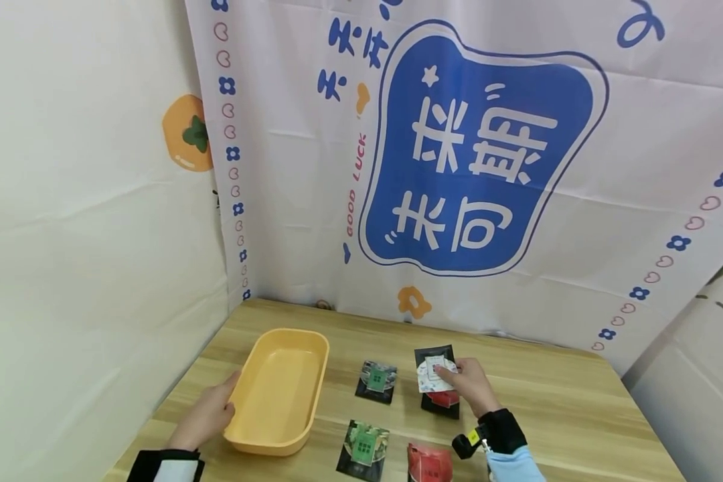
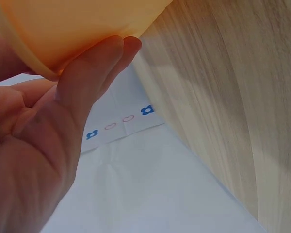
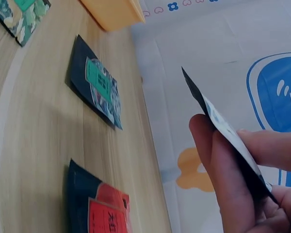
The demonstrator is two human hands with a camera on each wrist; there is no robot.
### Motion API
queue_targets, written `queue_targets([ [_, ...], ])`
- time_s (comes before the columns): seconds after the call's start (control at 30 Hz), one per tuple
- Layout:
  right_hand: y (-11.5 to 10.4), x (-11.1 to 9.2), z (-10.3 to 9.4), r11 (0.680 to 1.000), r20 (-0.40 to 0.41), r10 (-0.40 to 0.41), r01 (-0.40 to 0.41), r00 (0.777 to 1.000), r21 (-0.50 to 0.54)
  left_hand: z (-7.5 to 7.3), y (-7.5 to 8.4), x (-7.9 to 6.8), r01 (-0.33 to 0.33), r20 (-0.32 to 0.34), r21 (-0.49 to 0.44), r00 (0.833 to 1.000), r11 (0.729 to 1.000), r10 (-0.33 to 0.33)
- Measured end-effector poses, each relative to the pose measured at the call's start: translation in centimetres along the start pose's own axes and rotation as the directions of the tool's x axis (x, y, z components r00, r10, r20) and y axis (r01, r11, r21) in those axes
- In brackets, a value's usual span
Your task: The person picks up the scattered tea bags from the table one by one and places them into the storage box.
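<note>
My left hand [image 1: 205,415] grips the left rim of a yellow tray [image 1: 277,391]; the left wrist view shows the fingers and thumb on either side of its wall [image 2: 82,24]. Nothing lies in the tray. My right hand [image 1: 474,386] pinches a black packet with a white front [image 1: 424,371] between thumb and fingers. That packet [image 3: 222,124] is tilted, raised off the table and seen nearly edge-on in the right wrist view. It partly hides a black-and-red packet [image 1: 448,407] lying below it in the head view.
Also on the wooden table [image 1: 548,415] are a black packet with a green label [image 1: 376,380], a green vegetable-print packet [image 1: 363,448] and a red packet [image 1: 429,462], cut off by the frame. Printed white cloth [image 1: 301,201] hangs behind and at the sides.
</note>
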State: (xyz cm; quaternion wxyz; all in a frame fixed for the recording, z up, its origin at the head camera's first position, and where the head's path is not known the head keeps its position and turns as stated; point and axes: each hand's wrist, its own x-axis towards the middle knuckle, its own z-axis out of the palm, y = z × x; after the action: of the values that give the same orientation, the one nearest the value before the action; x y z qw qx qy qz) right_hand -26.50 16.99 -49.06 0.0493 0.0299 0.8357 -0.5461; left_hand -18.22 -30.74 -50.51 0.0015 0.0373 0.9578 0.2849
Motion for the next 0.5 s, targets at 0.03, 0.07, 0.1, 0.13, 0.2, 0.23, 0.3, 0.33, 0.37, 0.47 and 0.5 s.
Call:
queue_targets([
  [0.03,-0.1,0.0,0.3,1.000,0.006,-0.003,0.003,1.000,0.001,0.1,0.0,0.0,0.000,-0.004,0.002,1.000,1.000,0.000],
  [0.07,-0.1,-0.1,0.6,1.000,0.010,-0.008,0.008,1.000,0.004,0.1,-0.1,-0.1,-0.003,-0.008,0.004,1.000,1.000,0.003],
  [0.1,-0.2,-0.2,0.9,1.000,0.019,-0.012,0.012,1.000,0.008,0.2,-0.1,-0.1,-0.006,-0.013,0.011,1.000,1.000,0.006],
  [0.13,-0.3,-0.2,1.1,1.000,0.028,-0.015,0.015,0.999,0.011,0.3,-0.2,-0.1,-0.008,-0.018,0.019,1.000,1.000,0.009],
  [0.2,-0.5,-0.4,1.6,0.999,0.041,-0.038,0.037,0.998,0.015,0.3,-0.2,-0.2,-0.005,-0.021,0.021,1.000,1.000,0.006],
  [0.23,-0.5,-0.4,1.9,0.998,0.046,-0.054,0.054,0.997,0.019,0.3,-0.2,-0.2,-0.002,-0.021,0.021,1.000,1.000,0.003],
  [0.3,-0.8,-0.5,2.3,0.997,0.055,-0.076,0.074,0.996,0.030,0.2,-0.1,-0.1,0.002,-0.019,0.024,1.000,1.000,-0.001],
  [0.33,-0.9,-0.5,2.5,0.996,0.057,-0.083,0.081,0.995,0.037,0.2,-0.1,-0.1,0.003,-0.017,0.017,1.000,1.000,-0.003],
  [0.37,-1.0,-0.5,2.7,0.995,0.056,-0.091,0.089,0.994,0.042,0.1,0.0,-0.1,0.006,-0.013,0.013,1.000,1.000,-0.006],
  [0.47,-1.4,-0.6,3.2,0.995,0.047,-0.086,0.084,0.995,0.061,-0.1,0.2,0.0,0.011,-0.003,-0.002,1.000,1.000,-0.011],
  [0.5,-1.6,-0.5,3.3,0.994,0.043,-0.086,0.083,0.995,0.064,-0.1,0.2,0.0,0.013,-0.001,-0.007,1.000,1.000,-0.013],
])
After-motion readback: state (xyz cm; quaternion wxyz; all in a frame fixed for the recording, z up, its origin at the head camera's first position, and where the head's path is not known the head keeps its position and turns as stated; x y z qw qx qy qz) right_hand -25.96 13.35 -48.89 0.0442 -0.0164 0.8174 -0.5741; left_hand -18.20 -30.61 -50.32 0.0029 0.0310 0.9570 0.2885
